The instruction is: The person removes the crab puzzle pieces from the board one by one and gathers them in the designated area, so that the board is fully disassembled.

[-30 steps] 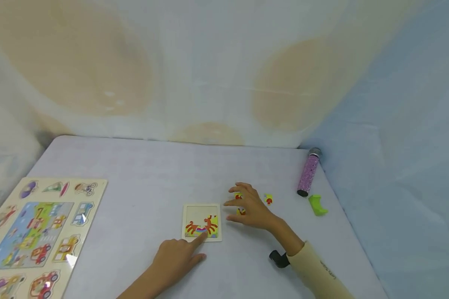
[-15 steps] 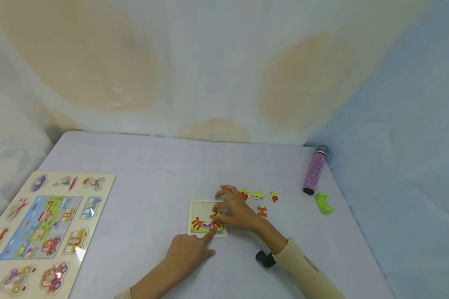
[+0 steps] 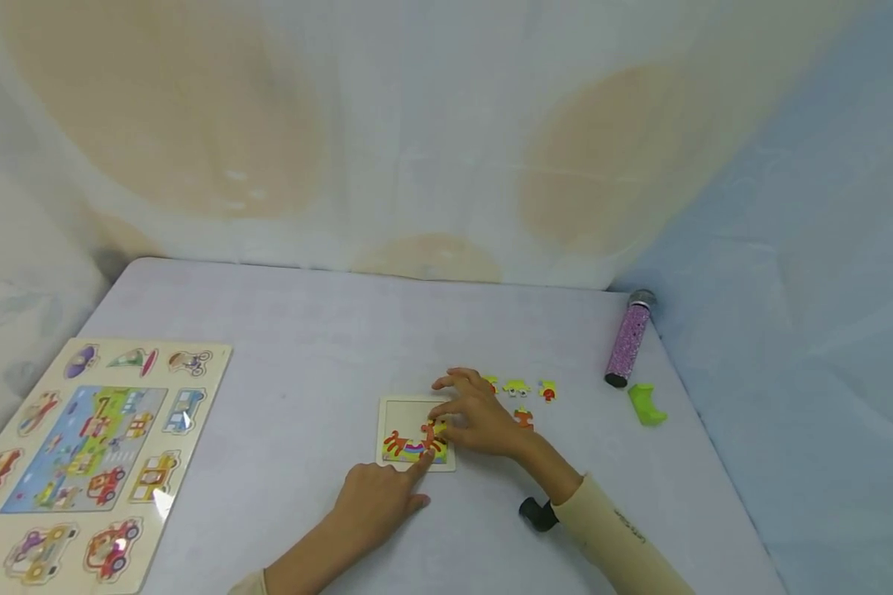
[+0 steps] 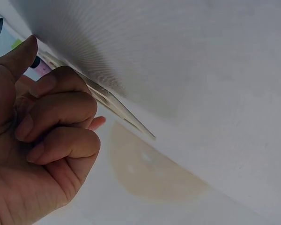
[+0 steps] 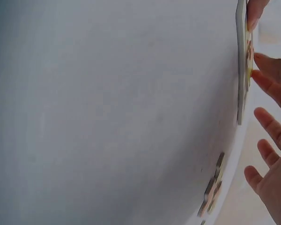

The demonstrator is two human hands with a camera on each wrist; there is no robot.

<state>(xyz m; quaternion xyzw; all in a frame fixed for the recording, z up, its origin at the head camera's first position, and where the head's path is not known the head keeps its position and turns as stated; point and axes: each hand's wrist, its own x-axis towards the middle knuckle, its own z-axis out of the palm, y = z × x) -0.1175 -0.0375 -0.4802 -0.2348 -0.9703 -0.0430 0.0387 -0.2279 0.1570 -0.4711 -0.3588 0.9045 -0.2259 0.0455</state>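
A small wooden puzzle board (image 3: 404, 411) lies on the table, its lower part filled with pieces showing a red animal and a rainbow. My left hand (image 3: 375, 506) presses the board's lower right part with a straight index finger. Its other fingers curl inward in the left wrist view and hold nothing. My right hand (image 3: 482, 421) is over the board's right side, pinching a yellow and red puzzle piece (image 3: 441, 427) between thumb and index finger. In the right wrist view its other fingers are spread. The fingers partly cover this piece.
Loose puzzle pieces (image 3: 517, 387) lie right of the board. A large vehicle puzzle (image 3: 219, 364) stands flat at the left. A purple glitter microphone (image 3: 628, 343) and a green curved object (image 3: 646, 405) lie at the right. A black object (image 3: 538, 514) sits by the right sleeve.
My right hand has moved left from the loose pieces to the board's right side, bringing a puzzle piece. My left index finger stays on the board. The head view has shifted slightly.
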